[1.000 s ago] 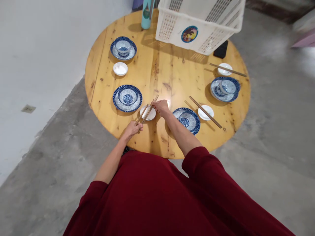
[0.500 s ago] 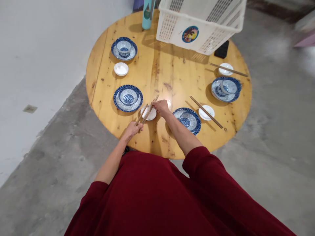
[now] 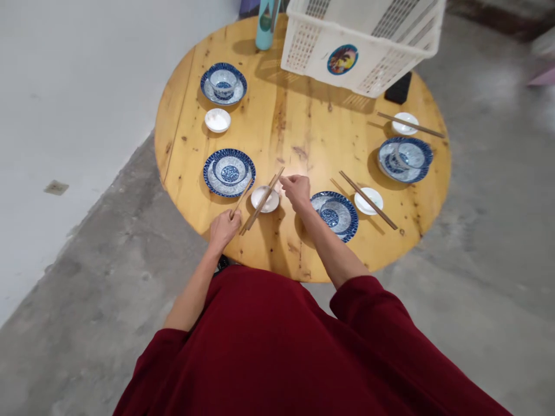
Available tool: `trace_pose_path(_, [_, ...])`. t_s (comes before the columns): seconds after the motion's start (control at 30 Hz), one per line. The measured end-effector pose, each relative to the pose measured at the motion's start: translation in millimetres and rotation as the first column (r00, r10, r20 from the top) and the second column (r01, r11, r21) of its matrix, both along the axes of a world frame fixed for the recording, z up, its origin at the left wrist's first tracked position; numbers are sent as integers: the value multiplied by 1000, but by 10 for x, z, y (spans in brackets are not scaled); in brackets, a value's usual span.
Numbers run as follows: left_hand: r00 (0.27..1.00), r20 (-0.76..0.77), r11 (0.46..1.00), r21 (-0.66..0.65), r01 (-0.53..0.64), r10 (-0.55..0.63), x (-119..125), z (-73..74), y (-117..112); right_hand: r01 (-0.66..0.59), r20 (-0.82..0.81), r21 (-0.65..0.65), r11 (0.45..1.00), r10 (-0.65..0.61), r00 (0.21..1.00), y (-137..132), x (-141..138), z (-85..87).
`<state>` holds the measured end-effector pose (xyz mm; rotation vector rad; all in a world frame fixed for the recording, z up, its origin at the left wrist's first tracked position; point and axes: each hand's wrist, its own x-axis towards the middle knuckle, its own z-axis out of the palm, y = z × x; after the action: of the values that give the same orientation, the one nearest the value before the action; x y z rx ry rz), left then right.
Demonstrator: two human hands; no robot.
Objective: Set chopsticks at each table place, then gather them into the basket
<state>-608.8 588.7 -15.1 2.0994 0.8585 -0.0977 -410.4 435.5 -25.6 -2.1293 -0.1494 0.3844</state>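
My left hand (image 3: 223,229) is closed round wooden chopsticks (image 3: 241,197), which point up and away toward a blue-patterned plate with a bowl (image 3: 229,173) on it. Beside it, a pair of chopsticks (image 3: 263,200) lies slantwise across a small white dish (image 3: 272,203). Just right of their far end is my right hand (image 3: 297,190), fingers curled together, with nothing visible in them. Under my right forearm, partly hidden, sits another blue-rimmed plate with a bowl (image 3: 340,214). To its right, more chopsticks (image 3: 368,200) rest on a white dish (image 3: 375,196).
On the round wooden table (image 3: 303,133) are further plate-and-bowl sets (image 3: 223,86), a white dish (image 3: 217,120), and a dish with chopsticks (image 3: 410,124) on the far right. A white plastic crate (image 3: 312,55), a blue bottle (image 3: 264,34) and a black phone (image 3: 398,89) stand toward the back.
My right hand has let go of the chopsticks on the dish and shifted right. My left hand has drawn left, away from that pair, still holding its own chopsticks.
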Motion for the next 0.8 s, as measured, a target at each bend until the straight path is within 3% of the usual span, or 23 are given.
trace_pose_path(0.07, [998,49,999,0,-46,46,-33,121,7,-2,-4,133,991,3,1000,-16,-177,200])
trace_pose_path(0.13, [990,135,989,-147,-29,49,-39,235,-26,-119,-31,299,947,134,991,8,-404,441])
trace_pose_path(0.23, [970,244,910,-404,95,7,-26,362,-135,-315,-35,485,816,378,925,92,-741,794])
trace_pose_path(0.33, [965,261,834,-528,161,-21,-47,416,-257,-431,-43,554,712,542,840,163,-954,992])
trace_pose_path(0.4, [965,260,812,-553,186,-45,-88,416,-316,-475,-47,543,693,590,806,170,-1015,1023])
trace_pose_path(0.5, [964,258,822,-534,197,-63,-161,401,-361,-560,11,470,682,629,777,133,-1040,1014])
trace_pose_path(0.63, [951,310,900,-416,130,6,-281,432,-325,-711,319,277,646,637,702,122,-1066,1082])
trace_pose_path(0.73, [909,411,969,-243,35,71,-473,479,-228,-732,512,169,660,576,637,194,-1090,1160])
trace_pose_path(0.8, [879,453,980,-187,-72,151,-683,481,-173,-725,572,150,672,539,618,270,-1093,1152])
